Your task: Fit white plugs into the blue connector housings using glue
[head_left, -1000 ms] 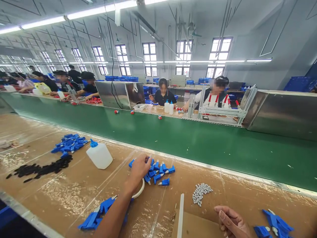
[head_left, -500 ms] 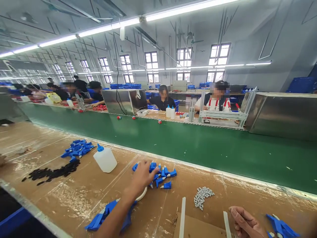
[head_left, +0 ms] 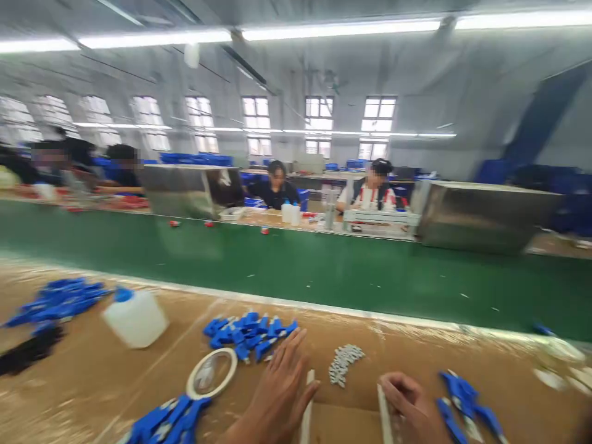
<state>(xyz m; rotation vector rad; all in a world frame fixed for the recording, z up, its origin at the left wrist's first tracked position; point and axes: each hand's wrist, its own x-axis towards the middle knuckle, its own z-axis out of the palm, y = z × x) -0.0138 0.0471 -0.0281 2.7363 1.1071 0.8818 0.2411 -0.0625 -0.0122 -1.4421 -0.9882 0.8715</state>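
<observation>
My left hand (head_left: pixel 282 385) lies over the brown tabletop with its fingers stretched out, and its thumb reaches across a pale strip (head_left: pixel 307 407). Just beyond its fingertips is a pile of small blue plastic parts with pale tips (head_left: pixel 250 333). My right hand (head_left: pixel 411 404) is curled, thumb against fingers, beside a second pale strip (head_left: pixel 385 413); whatever it may hold is hidden. Between and beyond the hands sits a heap of small grey pieces (head_left: pixel 345 364). Larger blue parts (head_left: pixel 467 404) lie right of my right hand.
A white tape roll (head_left: pixel 190 385) and more blue parts (head_left: pixel 169 422) are at left. Behind them stand a white bottle with a blue cap (head_left: pixel 139 320), another blue pile (head_left: pixel 60 299) and black pieces (head_left: pixel 32 351). A green conveyor (head_left: pixel 324 271) runs beyond, with co-workers across it.
The view has swung right. My left hand has come back from the small blue parts toward the pale strips. My right hand stays curled by the right strip.
</observation>
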